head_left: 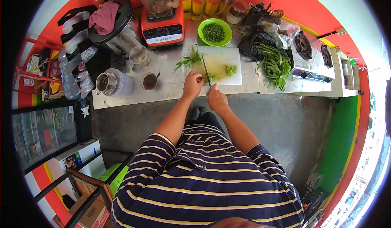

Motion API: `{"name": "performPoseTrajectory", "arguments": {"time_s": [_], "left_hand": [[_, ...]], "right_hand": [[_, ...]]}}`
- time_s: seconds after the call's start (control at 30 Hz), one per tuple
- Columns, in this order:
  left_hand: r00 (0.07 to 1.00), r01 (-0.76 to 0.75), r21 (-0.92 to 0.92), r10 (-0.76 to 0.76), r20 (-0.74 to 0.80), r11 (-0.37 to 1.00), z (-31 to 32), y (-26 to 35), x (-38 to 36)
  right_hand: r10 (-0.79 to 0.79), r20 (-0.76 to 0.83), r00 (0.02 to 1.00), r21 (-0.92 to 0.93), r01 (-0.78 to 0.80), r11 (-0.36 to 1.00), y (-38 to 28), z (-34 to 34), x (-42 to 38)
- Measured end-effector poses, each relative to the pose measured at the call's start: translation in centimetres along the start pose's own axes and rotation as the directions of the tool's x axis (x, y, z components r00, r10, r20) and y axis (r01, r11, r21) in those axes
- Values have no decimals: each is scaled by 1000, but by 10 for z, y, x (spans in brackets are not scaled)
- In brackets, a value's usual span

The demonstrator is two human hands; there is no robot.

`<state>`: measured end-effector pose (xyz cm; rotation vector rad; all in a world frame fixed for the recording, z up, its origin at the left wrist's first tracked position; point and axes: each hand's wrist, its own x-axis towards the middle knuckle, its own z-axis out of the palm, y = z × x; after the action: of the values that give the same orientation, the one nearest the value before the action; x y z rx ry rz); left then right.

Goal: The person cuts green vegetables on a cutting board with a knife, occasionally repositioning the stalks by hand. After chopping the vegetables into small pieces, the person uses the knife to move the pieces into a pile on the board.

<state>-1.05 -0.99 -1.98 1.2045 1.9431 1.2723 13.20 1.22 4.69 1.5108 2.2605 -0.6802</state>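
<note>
My right hand [218, 99] is closed round the handle of a knife [206, 72], whose blade points away from me over the white cutting board [235, 57]. Just left of the blade, at the board's near left edge, my left hand [195, 81] has its fingers drawn together; what they hold, if anything, is too small to tell. Leafy green stems [190, 60] lie across the board's far left part. A small heap of chopped greens [231, 69] sits on its right side, with more bits near the blade. Beyond the board stands a green bowl [229, 33] of chopped leaves.
A red blender [163, 26], a glass of brown liquid [149, 81] and a metal-topped jug [115, 82] stand to the left. Bottles [211, 3] line the back. A leafy bunch [275, 65] and a gas stove [311, 57] are at the right.
</note>
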Motion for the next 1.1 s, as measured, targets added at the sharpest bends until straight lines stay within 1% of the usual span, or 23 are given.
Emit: {"name": "performPoseTrajectory", "arguments": {"time_s": [0.07, 0.13, 0.17, 0.23, 0.27, 0.3, 0.33, 0.37, 0.4, 0.43, 0.47, 0.5, 0.57, 0.6, 0.67, 0.7, 0.73, 0.77, 0.8, 0.87, 0.9, 0.97, 1.1], "left_hand": [[1000, -28, 16, 28, -3, 999, -1, 0, -2], [1000, -29, 27, 30, -4, 999, -2, 3, -2], [1000, -26, 35, 27, -6, 999, -2, 4, -2], [999, -31, 46, 32, -16, 998, -2, 7, -3], [999, -32, 59, 34, -28, 998, -1, 9, -3], [999, -35, 54, 37, -38, 998, 0, 9, -3], [999, -12, 92, 17, -47, 996, 3, 9, -2], [998, 11, 129, -4, -57, 992, 5, 9, -2], [998, 8, 126, 0, -66, 992, 6, 13, -1], [996, 27, 183, -11, -88, 983, 9, 18, 0], [994, 48, 240, -22, -107, 970, 12, 22, 0], [994, 41, 240, -16, -105, 970, 15, 24, 1], [985, -105, 368, 147, -88, 924, 21, 29, 7], [984, -117, 368, 158, -84, 922, 23, 28, 10], [980, -193, 345, 196, 27, 919, 23, 26, 16], [978, -203, 343, 204, 33, 917, 22, 25, 17], [980, -199, 295, 197, 37, 934, 20, 24, 18], [981, -193, 249, 188, 42, 949, 18, 21, 18], [981, -193, 253, 186, 51, 948, 15, 19, 17], [962, -273, 185, 268, 55, 944, 9, 14, 13], [962, -274, 189, 267, 61, 943, 6, 14, 10], [947, -320, 144, 313, 70, 936, 0, 13, 4], [940, -338, 152, 324, 110, 929, -5, 12, 2]], "right_hand": [[-12, -17, 1000, 1, 12, 1000, 2, 3, 4], [-14, -10, 1000, 66, 14, 998, 10, 0, 11], [-12, -14, 1000, 67, 13, 998, 15, -1, 11], [28, 5, 1000, 72, -28, 997, 26, -5, 7], [24, 0, 1000, 66, -24, 998, 30, -8, 6], [61, 3, 998, 78, -61, 995, 35, -10, 7], [98, 6, 995, 91, -98, 991, 41, -11, 8], [92, -1, 996, 84, -92, 992, 46, -14, 10], [92, -41, 995, 90, -88, 992, 51, -16, 11], [94, -81, 992, 99, -85, 991, 55, -17, 13], [93, -86, 992, 100, -84, 991, 58, -18, 16], [91, -113, 989, 102, -80, 992, 60, -21, 17], [94, -150, 984, 110, -78, 991, 63, -25, 17], [90, -160, 983, 140, -67, 988, 61, -27, 15], [94, -177, 980, 174, -63, 983, 58, -30, 8], [61, -167, 984, 178, -31, 984, 56, -31, 4], [25, -155, 988, 182, 3, 983, 54, -32, 0], [5, -155, 988, 186, 24, 982, 52, -31, -2], [9, -151, 989, 194, 20, 981, 52, -27, -1], [-19, -127, 992, 179, 41, 983, 50, -19, 0], [-17, -124, 992, 186, 40, 982, 49, -18, -3], [-66, -102, 993, 176, 83, 981, 47, -16, -4], [-68, -107, 992, 156, 84, 984, 36, -10, 1]]}}
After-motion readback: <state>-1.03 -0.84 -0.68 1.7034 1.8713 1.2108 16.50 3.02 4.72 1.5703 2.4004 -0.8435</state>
